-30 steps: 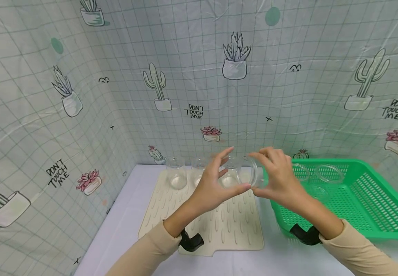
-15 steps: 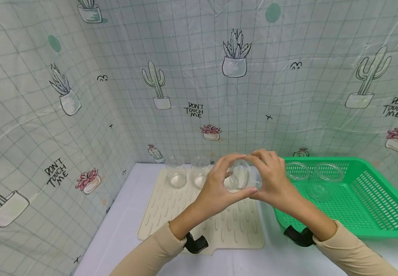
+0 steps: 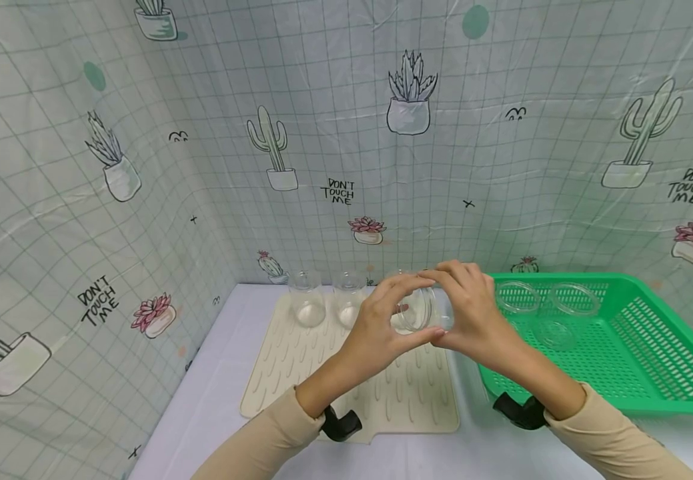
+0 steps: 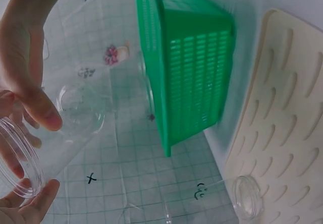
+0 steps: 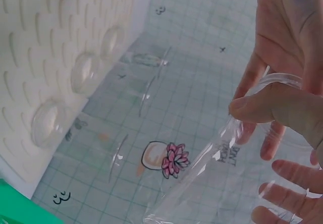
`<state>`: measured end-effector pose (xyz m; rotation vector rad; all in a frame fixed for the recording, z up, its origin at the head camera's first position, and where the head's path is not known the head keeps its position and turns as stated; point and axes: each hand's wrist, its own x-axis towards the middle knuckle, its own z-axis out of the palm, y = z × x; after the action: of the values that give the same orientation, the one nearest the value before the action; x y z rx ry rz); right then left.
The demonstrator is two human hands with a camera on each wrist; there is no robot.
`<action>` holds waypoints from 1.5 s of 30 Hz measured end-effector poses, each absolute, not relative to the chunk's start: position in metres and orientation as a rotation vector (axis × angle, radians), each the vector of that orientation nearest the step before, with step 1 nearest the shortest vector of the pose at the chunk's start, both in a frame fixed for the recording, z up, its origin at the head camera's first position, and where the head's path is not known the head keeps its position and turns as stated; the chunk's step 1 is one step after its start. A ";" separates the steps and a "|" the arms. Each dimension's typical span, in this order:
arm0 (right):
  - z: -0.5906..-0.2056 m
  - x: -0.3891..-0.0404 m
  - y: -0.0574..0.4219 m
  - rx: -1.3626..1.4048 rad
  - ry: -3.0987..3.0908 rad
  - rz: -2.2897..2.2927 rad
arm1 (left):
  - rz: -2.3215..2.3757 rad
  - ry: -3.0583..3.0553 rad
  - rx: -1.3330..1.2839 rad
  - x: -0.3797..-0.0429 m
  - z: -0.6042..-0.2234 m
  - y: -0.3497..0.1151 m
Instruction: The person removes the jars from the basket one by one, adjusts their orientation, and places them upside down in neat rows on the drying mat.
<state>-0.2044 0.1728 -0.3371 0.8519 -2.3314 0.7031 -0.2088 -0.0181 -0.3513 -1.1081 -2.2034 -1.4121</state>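
Note:
Both hands hold a clear wide-mouthed jar (image 3: pixel 416 312) above the back right of the drying mat (image 3: pixel 382 400), lying on its side with the mouth turned left. My left hand (image 3: pixel 376 319) curves its thumb and fingers round the mouth end. At the base end, my right hand (image 3: pixel 472 308) grips the body. Ridged rings at the jar's mouth (image 4: pixel 20 163) show in the left wrist view. Similar clear jars (image 3: pixel 308 301) stand upright in a row along the mat's back edge, one partly hidden behind my left hand.
A green slotted basket (image 3: pixel 652 405) stands right of the mat, with more clear jars (image 3: pixel 573 300) inside. Behind the table hangs a cactus-print curtain (image 3: pixel 346 120). A white cloth (image 3: pixel 202 400) covers the table.
My left hand has gone from spread fingers by the jar's mouth to gripping it. The jar and right hand have shifted slightly left; the last half second shows little movement.

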 end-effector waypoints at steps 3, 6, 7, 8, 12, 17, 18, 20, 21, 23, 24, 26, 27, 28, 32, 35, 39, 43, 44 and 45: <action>-0.337 -0.204 0.172 0.850 -2.333 0.693 | -1.411 -2.196 -1.116 -0.210 -0.350 -0.019; -0.337 -0.204 0.173 0.849 -2.337 0.678 | -1.419 -2.187 -1.121 -0.211 -0.348 -0.020; -0.337 -0.204 0.173 0.849 -2.337 0.675 | -1.427 -2.184 -1.121 -0.211 -0.348 -0.021; -0.336 -0.204 0.174 0.850 -2.335 0.674 | -1.436 -2.182 -1.121 -0.212 -0.347 -0.021; -0.335 -0.204 0.180 0.857 -2.337 0.752 | -1.492 -2.172 -1.124 -0.213 -0.349 -0.024; -0.335 -0.203 0.191 0.829 -2.341 1.027 | -1.548 -2.165 -1.116 -0.214 -0.351 -0.030; -0.336 -0.203 0.194 0.813 -2.340 1.080 | -1.550 -2.165 -1.110 -0.215 -0.351 -0.031; -0.338 -0.203 0.198 0.779 -2.331 1.178 | -1.550 -2.166 -1.101 -0.215 -0.350 -0.033; -0.340 -0.203 0.201 0.763 -2.323 1.222 | -1.559 -2.165 -1.098 -0.216 -0.350 -0.033; -0.342 -0.202 0.204 0.727 -2.302 1.302 | -1.571 -2.161 -1.090 -0.216 -0.349 -0.035; -0.344 -0.202 0.205 0.712 -2.283 1.357 | -1.585 -2.158 -1.086 -0.217 -0.348 -0.035; -0.346 -0.201 0.207 0.678 -2.237 1.484 | -1.618 -2.149 -1.079 -0.217 -0.347 -0.036; -0.347 -0.201 0.208 0.662 -2.209 1.553 | -1.632 -2.144 -1.074 -0.217 -0.346 -0.037; -0.348 -0.200 0.208 0.640 -2.187 1.622 | -1.646 -2.138 -1.069 -0.217 -0.346 -0.037; -0.354 -0.197 0.207 0.546 -2.074 1.920 | -1.693 -2.123 -1.059 -0.217 -0.343 -0.039; -0.358 -0.194 0.201 0.493 -1.933 2.149 | -1.703 -2.110 -1.066 -0.216 -0.343 -0.040; -0.367 -0.193 0.189 0.510 -1.695 2.408 | -1.714 -2.085 -1.086 -0.216 -0.342 -0.042; -0.376 -0.192 0.180 0.587 -1.428 2.619 | -1.738 -2.069 -1.111 -0.216 -0.342 -0.042; -0.377 -0.191 0.178 0.598 -1.362 2.665 | -1.744 -2.068 -1.113 -0.216 -0.342 -0.042; -0.378 -0.191 0.176 0.607 -1.298 2.708 | -1.750 -2.067 -1.115 -0.217 -0.342 -0.042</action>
<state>-0.1911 0.1758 -0.3781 0.6069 -1.2982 2.7080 -0.2165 -0.0424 -0.3420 -1.1149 -2.0672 -1.7500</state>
